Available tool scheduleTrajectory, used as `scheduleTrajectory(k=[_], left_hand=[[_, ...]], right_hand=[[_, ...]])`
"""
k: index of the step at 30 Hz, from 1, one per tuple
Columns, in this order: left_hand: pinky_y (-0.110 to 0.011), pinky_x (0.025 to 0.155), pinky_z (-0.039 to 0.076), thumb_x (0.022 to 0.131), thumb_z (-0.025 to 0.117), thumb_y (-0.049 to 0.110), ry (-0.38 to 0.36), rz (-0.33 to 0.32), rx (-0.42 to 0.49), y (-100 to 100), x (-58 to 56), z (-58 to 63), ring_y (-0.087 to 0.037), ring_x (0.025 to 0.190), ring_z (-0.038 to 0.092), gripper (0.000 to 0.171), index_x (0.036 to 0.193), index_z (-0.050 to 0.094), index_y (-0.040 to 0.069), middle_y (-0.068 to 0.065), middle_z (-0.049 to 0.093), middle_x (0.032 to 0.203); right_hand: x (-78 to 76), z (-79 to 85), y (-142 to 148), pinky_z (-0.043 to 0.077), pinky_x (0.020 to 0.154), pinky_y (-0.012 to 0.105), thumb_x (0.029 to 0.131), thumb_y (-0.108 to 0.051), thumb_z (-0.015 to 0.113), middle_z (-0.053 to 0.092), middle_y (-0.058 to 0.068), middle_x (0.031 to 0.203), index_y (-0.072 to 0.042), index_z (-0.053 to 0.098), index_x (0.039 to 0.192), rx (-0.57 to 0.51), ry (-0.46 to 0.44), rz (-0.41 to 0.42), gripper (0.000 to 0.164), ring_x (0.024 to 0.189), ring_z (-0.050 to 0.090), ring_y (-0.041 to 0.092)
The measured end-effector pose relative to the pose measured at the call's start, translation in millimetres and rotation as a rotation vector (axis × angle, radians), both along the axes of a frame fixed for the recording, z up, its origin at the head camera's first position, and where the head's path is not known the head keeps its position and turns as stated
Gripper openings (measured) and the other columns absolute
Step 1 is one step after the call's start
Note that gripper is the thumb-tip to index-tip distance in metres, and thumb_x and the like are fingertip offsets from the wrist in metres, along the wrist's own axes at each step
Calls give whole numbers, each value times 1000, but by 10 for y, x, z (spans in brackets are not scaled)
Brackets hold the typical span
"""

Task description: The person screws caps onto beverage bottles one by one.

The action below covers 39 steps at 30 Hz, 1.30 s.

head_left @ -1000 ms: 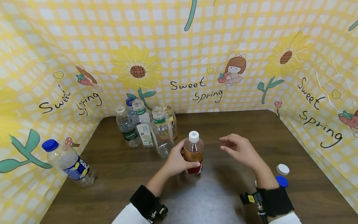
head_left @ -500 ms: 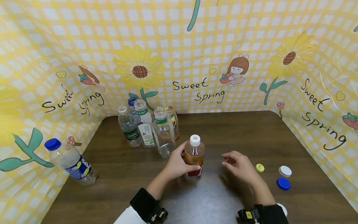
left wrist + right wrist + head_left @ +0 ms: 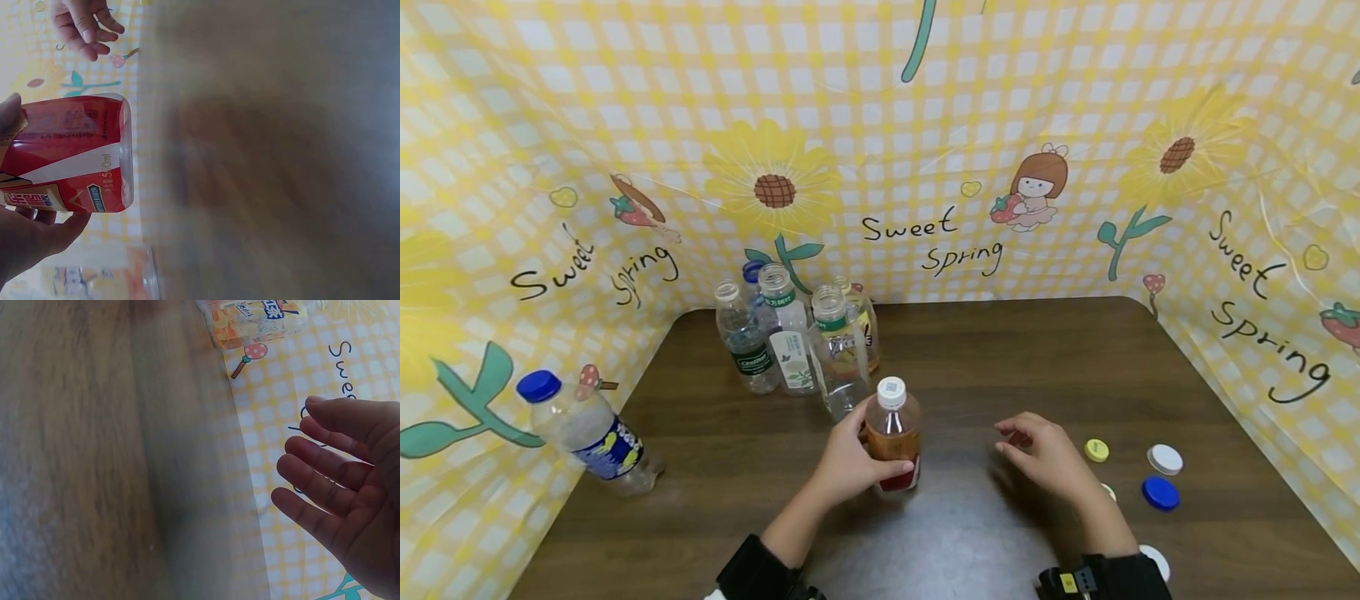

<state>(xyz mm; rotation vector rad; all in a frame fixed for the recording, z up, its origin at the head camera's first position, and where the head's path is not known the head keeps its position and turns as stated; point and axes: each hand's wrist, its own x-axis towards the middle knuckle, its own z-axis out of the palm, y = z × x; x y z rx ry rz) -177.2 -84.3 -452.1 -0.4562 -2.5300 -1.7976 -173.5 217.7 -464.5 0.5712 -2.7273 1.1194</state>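
My left hand (image 3: 846, 461) grips a plastic drink bottle (image 3: 897, 425) around its body, thumb across the front. The bottle is upright, with a white cap, brownish-red drink showing through, and a red label (image 3: 69, 150) that reads 500ml in the left wrist view. To the right of it, my right hand (image 3: 1047, 454) hovers over the table with nothing in it. Its fingers (image 3: 319, 487) are loosely bent and spread in the right wrist view. Just behind the held bottle stands a clear uncapped bottle (image 3: 842, 367) with a green neck band.
Several more bottles cluster at the back left, among them a clear one with a dark green label (image 3: 748, 354). A blue-capped bottle (image 3: 602, 446) stands at the left edge. Loose caps lie at the right: yellow (image 3: 1097, 451), white (image 3: 1165, 459) and blue (image 3: 1161, 493). Checked cloth (image 3: 895, 150) surrounds the table.
My left hand has carried the bottle a little left and toward me. My right hand has come lower and nearer, uncovering the yellow cap.
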Motion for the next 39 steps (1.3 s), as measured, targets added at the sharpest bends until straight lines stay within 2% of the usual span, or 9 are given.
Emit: scheduleTrajectory(k=[7,12,18,21,24,27,34,39], left_hand=[[-51,95,47,62,93,11,10,167,1,-388,228,19,-32,112,60,84,134,51,7,-12,62,123],[-47,94,48,61,93,12,41,307,-50,-715,330,26,-33,109,61,87,136,49,3,-17,61,123],[-26,91,45,65,91,11,10,496,-111,-1117,348,50,-34,113,58,89,140,44,1,-22,58,128],[-30,94,44,66,90,8,2,587,-98,-1307,292,51,-35,117,54,91,142,41,1,-23,54,132],[-48,101,40,68,89,8,-1,674,-79,-1475,190,31,-38,123,49,93,145,37,1,-25,50,136],[-56,105,36,69,88,8,-1,751,-64,-1591,56,9,-40,127,45,96,147,33,2,-25,47,139],[-50,110,32,69,88,13,11,879,-18,-1759,-178,42,-34,132,40,99,150,30,8,-17,44,145],[-48,112,29,72,87,20,-30,917,4,-1817,-295,71,-31,136,36,103,153,25,13,-13,38,150]], right_hand=[[-11,-27,3,55,74,36,86,-4,72,66,9,99,1,69,105,-5,-3,14,20,82,63,14],[-11,-41,-2,55,73,34,85,-3,73,66,8,98,0,70,104,-8,11,16,20,80,63,12],[-13,-57,-14,55,72,32,85,-2,73,66,8,98,0,70,103,-15,17,19,19,80,62,12],[-15,-67,-23,55,72,33,85,-2,73,66,8,98,0,70,103,-19,18,24,19,80,63,12],[-17,-76,-27,55,72,32,85,-2,73,66,9,98,0,70,104,-24,18,30,19,80,63,12],[-9,-81,-8,55,71,32,85,-3,72,66,9,98,0,69,104,-22,14,31,19,80,63,12],[13,-84,30,55,70,33,86,-4,72,66,7,99,0,69,105,-15,9,35,20,81,63,13],[31,-91,69,55,70,32,86,-4,72,66,8,98,0,69,105,-16,10,24,20,80,63,12]])
